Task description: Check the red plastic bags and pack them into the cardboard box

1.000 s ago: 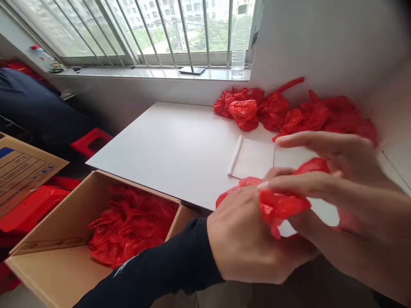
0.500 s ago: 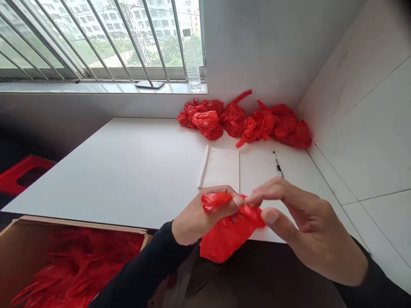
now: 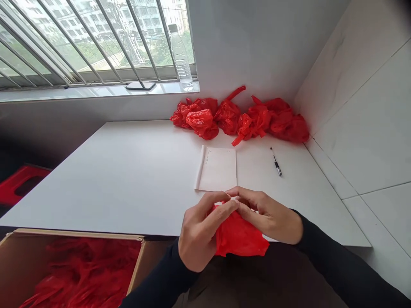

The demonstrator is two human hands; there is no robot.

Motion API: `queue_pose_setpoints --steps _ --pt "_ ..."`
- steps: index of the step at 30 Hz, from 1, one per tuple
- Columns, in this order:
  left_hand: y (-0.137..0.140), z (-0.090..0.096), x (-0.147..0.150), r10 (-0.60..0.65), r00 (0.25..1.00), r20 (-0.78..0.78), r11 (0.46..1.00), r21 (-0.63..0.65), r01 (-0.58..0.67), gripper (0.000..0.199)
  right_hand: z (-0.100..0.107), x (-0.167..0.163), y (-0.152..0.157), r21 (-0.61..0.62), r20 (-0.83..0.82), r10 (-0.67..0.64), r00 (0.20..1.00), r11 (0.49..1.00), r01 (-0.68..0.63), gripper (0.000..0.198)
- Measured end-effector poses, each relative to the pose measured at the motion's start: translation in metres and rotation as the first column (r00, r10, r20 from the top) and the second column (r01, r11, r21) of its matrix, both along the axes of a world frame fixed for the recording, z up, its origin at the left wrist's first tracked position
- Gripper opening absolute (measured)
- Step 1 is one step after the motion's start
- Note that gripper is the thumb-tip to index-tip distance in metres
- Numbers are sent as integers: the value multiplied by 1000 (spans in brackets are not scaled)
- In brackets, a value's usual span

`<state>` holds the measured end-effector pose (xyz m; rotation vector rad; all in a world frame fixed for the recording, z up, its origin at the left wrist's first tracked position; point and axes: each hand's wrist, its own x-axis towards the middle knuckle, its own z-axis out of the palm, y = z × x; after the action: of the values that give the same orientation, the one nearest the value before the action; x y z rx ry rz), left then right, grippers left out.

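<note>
In the head view, the left hand (image 3: pixel 198 233) and right hand (image 3: pixel 272 217) come together, their fingers (image 3: pixel 221 215) clamped on the top of a red plastic bag (image 3: pixel 240 237) hanging just below them at the near edge of the desk (image 3: pixel 138 175). Just beyond the fingers lies a notepad (image 3: pixel 220 169); farther right, a ballpoint pen (image 3: pixel 277 166); well beyond, bunched red bags (image 3: pixel 228 117); leftward and below, a cardboard box (image 3: pixel 16 259).

We see thin plastic in the red bag (image 3: pixel 242 237), glossy crinkles on the bundled bags (image 3: pixel 201 121), a smooth tabletop (image 3: pixel 138 171), matt paper in the notepad (image 3: pixel 220 169), a matt cardboard box (image 3: pixel 150 257) and a clear, ribbed plastic bottle (image 3: pixel 182 62).
</note>
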<state>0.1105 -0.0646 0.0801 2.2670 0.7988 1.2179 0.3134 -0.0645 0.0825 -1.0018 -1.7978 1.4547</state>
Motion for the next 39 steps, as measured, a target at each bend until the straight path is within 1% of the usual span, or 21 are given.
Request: queue_pose_setpoints --steps 2,4,9,10,12,14,15,16,18,20,21,23,25,27,28,30,32,35,37,39 --pt "1 -4 -1 23 999 -32 999 41 -21 47 0 2 2 16 -10 -31 999 999 31 21" --pt "3 -5 -2 46 997 -56 998 47 -44 50 0 3 2 68 -7 -104 995 992 105 17" --pt "2 -3 0 -3 996 -91 999 -35 -1 59 1 -2 -4 208 -70 -275 959 936 283 9" --pt "1 -3 0 -8 995 -104 1000 -29 5 60 0 -2 -5 248 -67 -312 948 915 319 8" --pt "-2 -6 -2 12 992 -125 1000 -1 -12 61 -6 0 -5 370 -30 -395 918 849 377 4" --pt "-6 -14 -11 64 989 -136 998 21 -61 60 -15 8 -5 490 35 -472 881 776 397 4" --pt "-8 -20 -17 101 984 -150 995 26 -98 60 -21 14 -4 530 71 -514 855 746 404 4" --pt "-11 -26 -25 140 975 -170 990 30 -137 59 -27 21 -3 551 108 -557 823 723 417 4" --pt "-16 -39 -39 214 956 -200 976 15 -215 55 -38 34 -3 540 174 -632 755 702 463 5" --pt "-20 -48 -47 268 946 -181 959 -41 -279 51 -46 40 -5 471 205 -669 715 708 527 9" --pt "-21 -51 -47 284 945 -160 952 -71 -298 49 -48 40 -6 417 206 -667 716 721 553 12" --pt "-22 -54 -41 286 949 -135 948 -105 -301 48 -49 32 -10 312 178 -648 740 751 582 18" --pt "-21 -56 -29 241 954 -179 960 -99 -262 51 -49 20 -12 257 152 -612 776 782 567 21" --pt "-18 -60 -18 163 948 -273 978 -84 -192 52 -51 11 -13 278 161 -574 803 807 521 18" --pt "-16 -64 -14 130 939 -317 984 -73 -161 50 -53 9 -13 303 173 -563 808 811 501 16" --pt "-13 -72 -13 118 921 -371 987 -60 -150 48 -61 10 -13 345 202 -563 802 807 479 15" --pt "-12 -79 -17 179 917 -356 973 -73 -219 48 -68 16 -13 346 234 -584 777 797 495 16" --pt "-15 -83 -23 297 912 -282 933 -119 -341 47 -74 20 -15 343 264 -625 734 773 535 18" --pt "-19 -83 -23 344 908 -241 912 -143 -383 45 -74 16 -17 363 236 -621 747 770 525 19" --pt "-22 -82 -19 368 901 -231 897 -165 -409 41 -73 8 -19 368 229 -563 794 805 465 25"
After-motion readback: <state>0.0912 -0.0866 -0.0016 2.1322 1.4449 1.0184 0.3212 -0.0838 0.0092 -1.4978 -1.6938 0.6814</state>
